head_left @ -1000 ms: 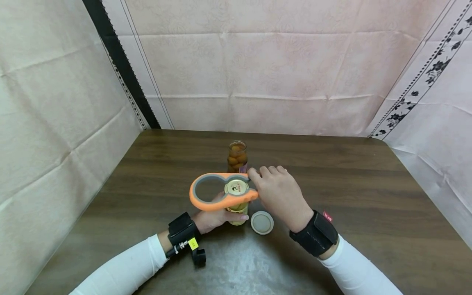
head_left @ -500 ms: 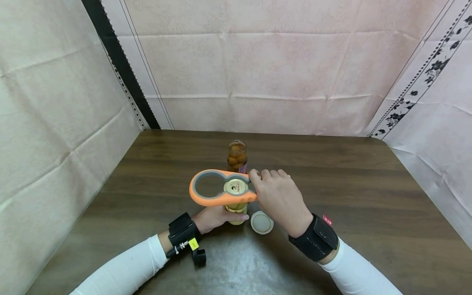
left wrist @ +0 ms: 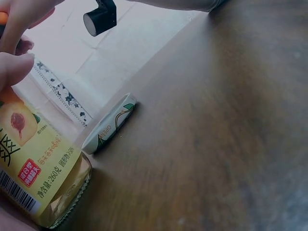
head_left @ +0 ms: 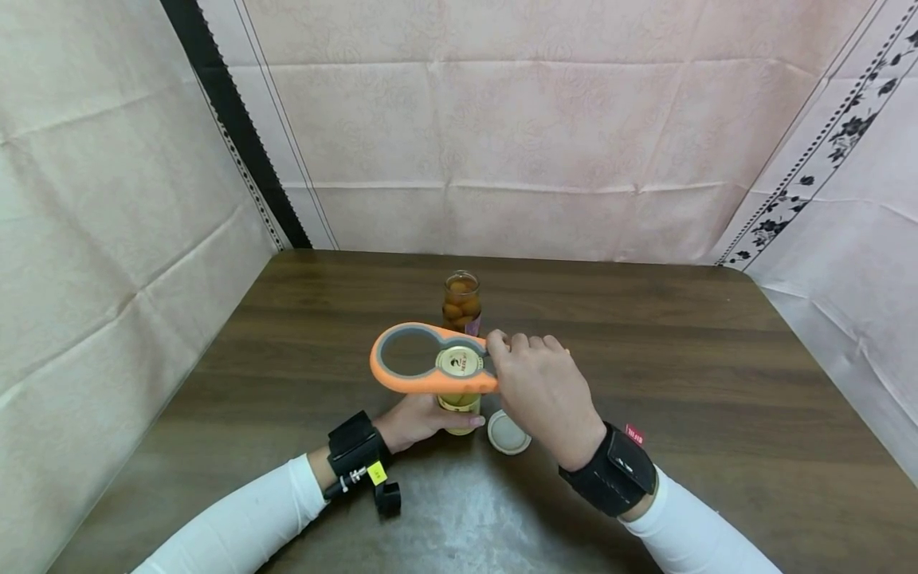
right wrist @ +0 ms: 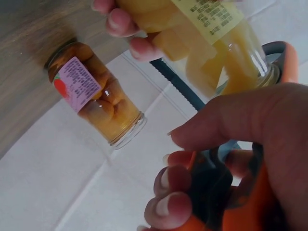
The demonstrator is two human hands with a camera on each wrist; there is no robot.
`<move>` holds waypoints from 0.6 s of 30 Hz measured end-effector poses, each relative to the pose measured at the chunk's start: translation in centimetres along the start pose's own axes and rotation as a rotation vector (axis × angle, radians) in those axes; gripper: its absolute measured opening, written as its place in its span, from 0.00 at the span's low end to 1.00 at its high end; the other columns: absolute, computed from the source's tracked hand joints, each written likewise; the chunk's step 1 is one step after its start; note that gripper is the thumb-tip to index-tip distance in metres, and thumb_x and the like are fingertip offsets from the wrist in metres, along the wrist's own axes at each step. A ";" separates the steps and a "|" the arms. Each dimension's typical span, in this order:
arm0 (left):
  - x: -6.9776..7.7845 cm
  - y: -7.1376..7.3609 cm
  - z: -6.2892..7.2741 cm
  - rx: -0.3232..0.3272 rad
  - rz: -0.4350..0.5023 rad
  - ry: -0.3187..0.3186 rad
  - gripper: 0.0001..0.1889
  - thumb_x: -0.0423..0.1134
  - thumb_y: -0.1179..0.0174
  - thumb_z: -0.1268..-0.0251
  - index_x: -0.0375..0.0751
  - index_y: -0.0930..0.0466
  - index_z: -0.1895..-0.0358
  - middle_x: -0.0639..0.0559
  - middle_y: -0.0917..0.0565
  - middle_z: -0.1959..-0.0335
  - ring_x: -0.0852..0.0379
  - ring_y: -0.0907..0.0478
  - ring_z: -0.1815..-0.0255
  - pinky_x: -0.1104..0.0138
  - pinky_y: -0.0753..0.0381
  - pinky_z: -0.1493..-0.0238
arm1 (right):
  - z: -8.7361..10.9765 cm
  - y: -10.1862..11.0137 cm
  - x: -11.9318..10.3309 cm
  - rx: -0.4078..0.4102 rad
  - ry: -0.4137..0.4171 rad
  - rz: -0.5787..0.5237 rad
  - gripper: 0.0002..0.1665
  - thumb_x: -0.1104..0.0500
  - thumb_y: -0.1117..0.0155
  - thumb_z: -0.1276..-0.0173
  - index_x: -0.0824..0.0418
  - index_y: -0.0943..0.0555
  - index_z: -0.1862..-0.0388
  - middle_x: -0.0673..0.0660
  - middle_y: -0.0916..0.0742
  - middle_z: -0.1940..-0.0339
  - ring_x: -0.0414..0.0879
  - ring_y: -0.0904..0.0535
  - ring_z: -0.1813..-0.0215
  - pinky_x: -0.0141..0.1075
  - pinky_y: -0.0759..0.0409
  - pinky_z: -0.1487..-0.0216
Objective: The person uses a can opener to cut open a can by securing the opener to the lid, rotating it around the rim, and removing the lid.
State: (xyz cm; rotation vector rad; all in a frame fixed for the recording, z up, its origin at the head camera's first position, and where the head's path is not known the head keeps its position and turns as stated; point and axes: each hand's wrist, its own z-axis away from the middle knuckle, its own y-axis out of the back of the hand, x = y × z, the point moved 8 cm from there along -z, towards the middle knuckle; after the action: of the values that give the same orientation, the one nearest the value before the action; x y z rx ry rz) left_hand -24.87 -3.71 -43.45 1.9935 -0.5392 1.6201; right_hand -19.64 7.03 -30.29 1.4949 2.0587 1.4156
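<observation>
A glass jar of pale fruit pieces (head_left: pixel 459 402) with a yellow peach label stands on the table. My left hand (head_left: pixel 419 418) grips its body from the left, thumb across the near side. Around its cream lid (head_left: pixel 459 361) sits an orange and grey jar opener (head_left: pixel 430 385), which my right hand (head_left: pixel 541 387) holds by its right end. In the right wrist view, the fingers curl round the opener's handles, and the jar (right wrist: pixel 202 53) shows above the thumb. Right of the jar lies a loose white lid (head_left: pixel 508 433); its green-patterned rim shows in the left wrist view.
Just behind the held jar stands a lidless jar of brown fruit (head_left: pixel 461 303), partly hidden by the opener. The wooden table (head_left: pixel 645 335) meets pale cloth hangings (head_left: pixel 538 159) at the back and sides.
The opener has turned a little clockwise as seen from above, its left end swinging away from me. My right hand has shifted slightly with it, while the left hand keeps its place on the jar.
</observation>
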 end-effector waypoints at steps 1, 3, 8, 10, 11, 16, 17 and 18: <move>0.0 0.0 0.0 0.001 -0.004 -0.005 0.33 0.35 0.26 0.41 0.45 0.27 0.32 0.51 0.21 0.37 0.56 0.24 0.40 0.62 0.26 0.34 | 0.0 0.0 -0.1 -0.001 -0.003 0.012 0.13 0.63 0.34 0.40 0.64 0.21 0.56 0.55 0.16 0.79 0.45 0.22 0.79 0.34 0.29 0.77; 0.0 0.0 -0.1 0.004 0.002 -0.005 0.32 0.36 0.26 0.42 0.45 0.27 0.33 0.51 0.21 0.38 0.56 0.24 0.40 0.62 0.26 0.34 | 0.1 0.2 -0.2 -0.002 -0.008 0.038 0.12 0.62 0.35 0.40 0.64 0.20 0.57 0.55 0.17 0.80 0.45 0.23 0.80 0.34 0.30 0.78; -0.1 0.1 0.0 0.035 0.039 0.026 0.33 0.36 0.25 0.43 0.49 0.27 0.34 0.51 0.21 0.37 0.54 0.24 0.39 0.58 0.28 0.32 | 0.2 0.5 -0.7 0.009 -0.004 0.123 0.09 0.62 0.38 0.38 0.66 0.20 0.61 0.54 0.21 0.85 0.44 0.27 0.83 0.34 0.32 0.81; -0.2 0.1 0.1 0.046 0.053 0.036 0.34 0.35 0.25 0.44 0.50 0.27 0.33 0.51 0.21 0.37 0.53 0.24 0.39 0.57 0.28 0.32 | 0.3 0.7 -0.8 0.018 -0.008 0.144 0.09 0.62 0.39 0.37 0.67 0.20 0.62 0.54 0.22 0.86 0.44 0.28 0.84 0.35 0.33 0.81; -0.2 0.1 0.1 0.049 0.060 0.039 0.34 0.35 0.25 0.44 0.50 0.28 0.33 0.51 0.21 0.37 0.52 0.24 0.39 0.56 0.28 0.32 | 0.3 0.7 -0.8 0.020 -0.012 0.147 0.08 0.62 0.39 0.36 0.67 0.20 0.62 0.54 0.22 0.86 0.44 0.28 0.84 0.35 0.32 0.81; -0.3 0.1 0.2 0.056 0.081 0.066 0.36 0.36 0.24 0.44 0.51 0.30 0.32 0.51 0.22 0.36 0.53 0.25 0.38 0.57 0.28 0.32 | 0.4 0.8 -0.9 0.016 -0.047 0.141 0.09 0.61 0.37 0.34 0.67 0.18 0.60 0.56 0.19 0.84 0.45 0.25 0.84 0.36 0.26 0.79; -0.4 0.1 0.2 0.060 0.085 0.070 0.36 0.36 0.24 0.44 0.51 0.30 0.31 0.51 0.22 0.36 0.53 0.25 0.37 0.57 0.29 0.32 | 0.5 0.8 -1.0 0.013 -0.054 0.147 0.10 0.60 0.36 0.34 0.67 0.18 0.59 0.57 0.17 0.83 0.46 0.24 0.83 0.37 0.24 0.78; -0.4 0.1 0.2 0.064 0.088 0.074 0.37 0.35 0.24 0.44 0.51 0.30 0.31 0.51 0.22 0.35 0.54 0.25 0.37 0.57 0.29 0.31 | 0.5 0.9 -1.0 0.011 -0.062 0.152 0.11 0.59 0.35 0.34 0.67 0.17 0.59 0.58 0.16 0.82 0.47 0.22 0.83 0.37 0.22 0.77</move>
State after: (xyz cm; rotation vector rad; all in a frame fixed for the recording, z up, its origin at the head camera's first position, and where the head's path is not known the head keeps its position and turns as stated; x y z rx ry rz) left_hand -24.88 -3.93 -43.86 1.9721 -0.5604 1.7773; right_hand -18.33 6.47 -30.17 1.7094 1.9556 1.3935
